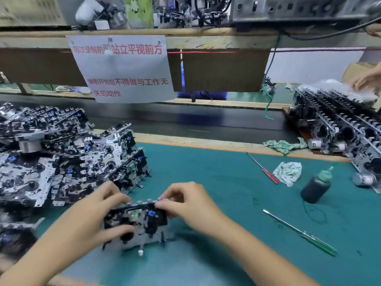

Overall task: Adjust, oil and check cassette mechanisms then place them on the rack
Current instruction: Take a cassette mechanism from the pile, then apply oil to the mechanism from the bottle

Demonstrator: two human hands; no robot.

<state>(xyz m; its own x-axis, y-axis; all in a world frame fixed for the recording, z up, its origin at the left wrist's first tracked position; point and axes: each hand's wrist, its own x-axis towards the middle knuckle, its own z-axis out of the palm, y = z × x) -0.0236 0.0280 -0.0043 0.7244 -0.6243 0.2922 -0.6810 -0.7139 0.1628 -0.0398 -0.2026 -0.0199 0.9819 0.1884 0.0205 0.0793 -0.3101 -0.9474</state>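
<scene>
Left hand (99, 211) and right hand (185, 205) are both gripping one cassette mechanism (136, 226) on the green tabletop (226, 182); oil bottle (316, 187) is standing nearby.

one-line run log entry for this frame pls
left hand: grips cassette mechanism | right hand: pinches its top edge | oil bottle: upright on mat, untouched | green screwdriver: lying on mat | rack: part-filled
</scene>
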